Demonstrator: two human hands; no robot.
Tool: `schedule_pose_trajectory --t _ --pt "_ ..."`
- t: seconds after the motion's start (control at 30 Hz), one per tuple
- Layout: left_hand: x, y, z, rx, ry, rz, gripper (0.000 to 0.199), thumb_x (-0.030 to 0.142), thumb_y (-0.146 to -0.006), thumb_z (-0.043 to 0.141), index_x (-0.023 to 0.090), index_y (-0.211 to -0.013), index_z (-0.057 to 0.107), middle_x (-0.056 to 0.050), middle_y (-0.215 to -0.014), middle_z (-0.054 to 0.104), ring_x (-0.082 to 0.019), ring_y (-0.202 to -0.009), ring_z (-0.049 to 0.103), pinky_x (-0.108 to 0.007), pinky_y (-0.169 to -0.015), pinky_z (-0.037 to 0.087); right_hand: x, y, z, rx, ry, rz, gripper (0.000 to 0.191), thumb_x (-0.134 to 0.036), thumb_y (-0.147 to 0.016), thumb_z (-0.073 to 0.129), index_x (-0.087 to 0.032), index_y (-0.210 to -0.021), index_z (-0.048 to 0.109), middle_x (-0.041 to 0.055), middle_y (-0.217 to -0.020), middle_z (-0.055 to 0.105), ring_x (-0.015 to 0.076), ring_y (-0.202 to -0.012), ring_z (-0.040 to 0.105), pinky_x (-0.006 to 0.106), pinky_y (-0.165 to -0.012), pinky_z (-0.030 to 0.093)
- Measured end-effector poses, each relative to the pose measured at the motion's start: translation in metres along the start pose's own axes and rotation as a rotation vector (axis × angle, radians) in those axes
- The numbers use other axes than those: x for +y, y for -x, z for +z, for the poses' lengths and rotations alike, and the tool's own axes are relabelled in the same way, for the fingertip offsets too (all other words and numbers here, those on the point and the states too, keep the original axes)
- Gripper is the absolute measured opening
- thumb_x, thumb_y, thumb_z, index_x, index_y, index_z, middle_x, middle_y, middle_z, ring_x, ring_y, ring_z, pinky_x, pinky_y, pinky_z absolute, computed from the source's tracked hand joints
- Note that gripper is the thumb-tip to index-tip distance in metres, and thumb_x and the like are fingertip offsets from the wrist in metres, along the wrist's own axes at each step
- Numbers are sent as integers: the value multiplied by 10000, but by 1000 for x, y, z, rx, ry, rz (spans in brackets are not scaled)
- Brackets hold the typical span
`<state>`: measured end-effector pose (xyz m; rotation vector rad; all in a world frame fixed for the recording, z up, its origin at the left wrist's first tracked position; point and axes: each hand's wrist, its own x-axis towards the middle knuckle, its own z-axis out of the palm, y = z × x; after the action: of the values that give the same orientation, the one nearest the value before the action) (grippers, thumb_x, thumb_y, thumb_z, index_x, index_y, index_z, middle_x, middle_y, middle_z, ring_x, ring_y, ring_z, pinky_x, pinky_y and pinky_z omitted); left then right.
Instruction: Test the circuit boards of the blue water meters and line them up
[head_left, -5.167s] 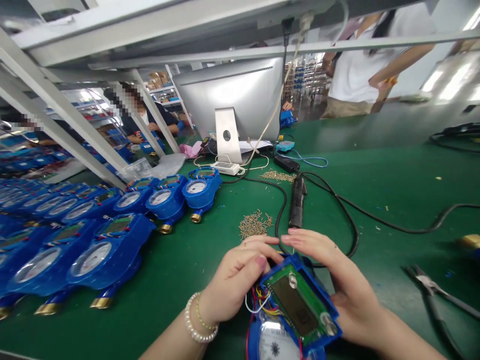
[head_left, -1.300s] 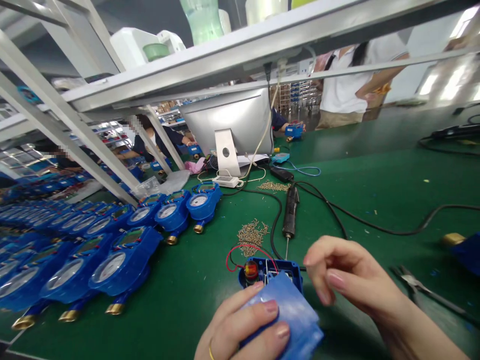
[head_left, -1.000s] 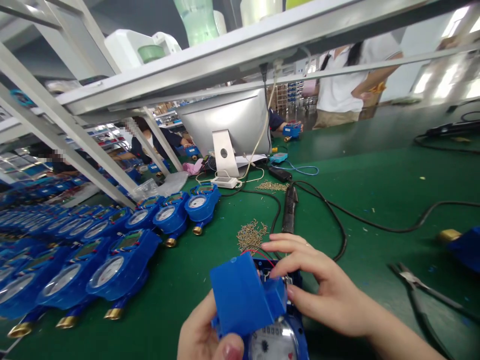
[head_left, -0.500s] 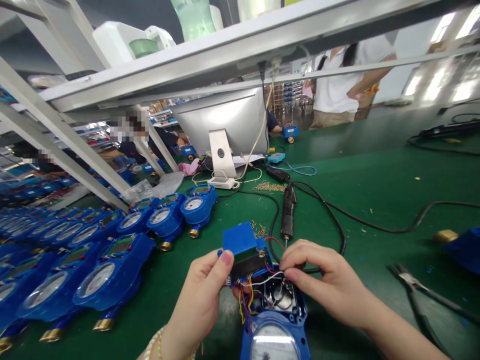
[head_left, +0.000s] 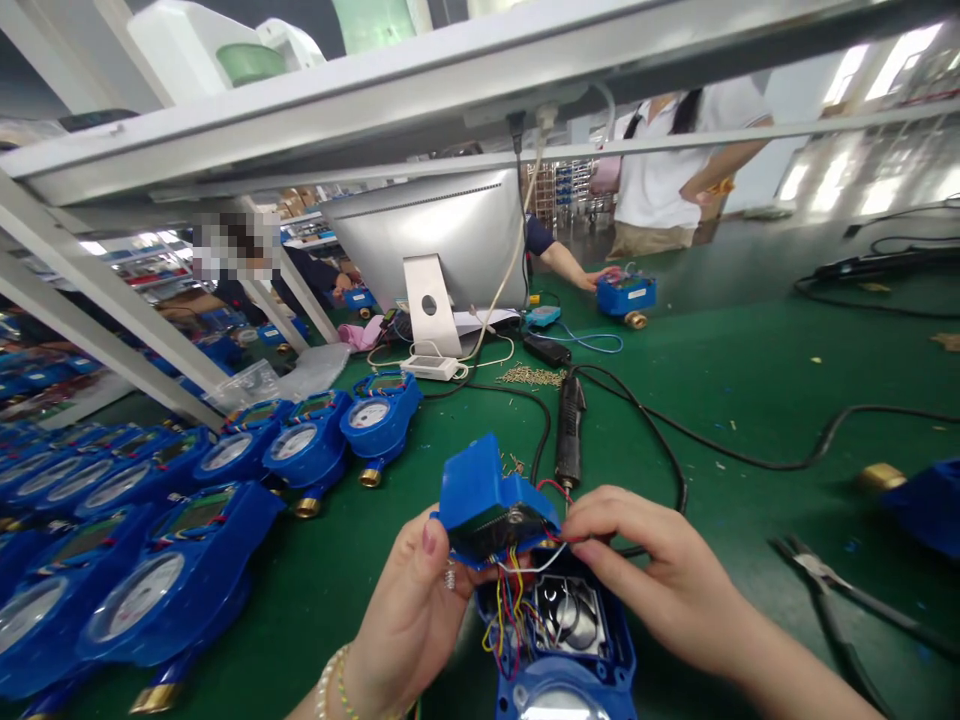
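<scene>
My left hand [head_left: 416, 590] grips a blue plastic housing [head_left: 474, 490] by its left side, tilted above an opened blue meter [head_left: 559, 670]. Red, yellow and white wires [head_left: 512, 590] run from the housing down into the meter's cavity, where a shiny metallic part [head_left: 570, 612] shows. A small coiled spring sits beside my left thumb. Thumb and forefinger of my right hand [head_left: 652, 570] are pinched together at the housing's right corner, on the white and red wires. The meter's round dial is partly cut off by the bottom edge.
Rows of blue meters [head_left: 139, 590] stand at left. Behind my hands are a black electric screwdriver [head_left: 570, 430], loose screws [head_left: 532, 375] and a monitor [head_left: 435, 240]. Pliers [head_left: 825, 580] and another blue meter lie right. Across the table, a person's hand touches a blue meter [head_left: 626, 292].
The housing in my left hand has tipped, showing more of its blue side, and the meter's cavity is more exposed. Across the table, the other person's arm and blue meter have moved right and closer.
</scene>
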<state>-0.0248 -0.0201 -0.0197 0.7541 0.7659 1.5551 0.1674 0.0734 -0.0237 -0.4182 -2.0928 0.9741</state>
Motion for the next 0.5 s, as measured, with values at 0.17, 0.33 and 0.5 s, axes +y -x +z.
schedule_pose_trajectory --t 0.17,0.33,0.5 --pt "0 3 0 4 75 -24 359 488 -877 559 199 -1013 722 -75 -933 749 -222 -853 708 -322 -767 584 -2 1 1 -19 -61 44 92 -150 -887 561 -205 -908 633 15 -842 666 123 -799 621 241 -713 477" --pt "0 9 -1 37 96 -16 358 528 -845 584 229 -967 738 -70 -962 744 -239 -874 700 -320 -701 598 -9 2 8 -166 24 -17 30 -184 -843 637 -209 -839 620 6 -881 645 142 -843 602 315 -781 426" --pt "1 16 0 51 139 -51 385 552 -812 618 226 -981 735 -77 -968 737 -174 -782 690 -201 -600 570 -9 1 11 -179 55 -56 65 -151 -828 640 -211 -823 615 -1 -874 645 138 -830 600 320 -776 415"
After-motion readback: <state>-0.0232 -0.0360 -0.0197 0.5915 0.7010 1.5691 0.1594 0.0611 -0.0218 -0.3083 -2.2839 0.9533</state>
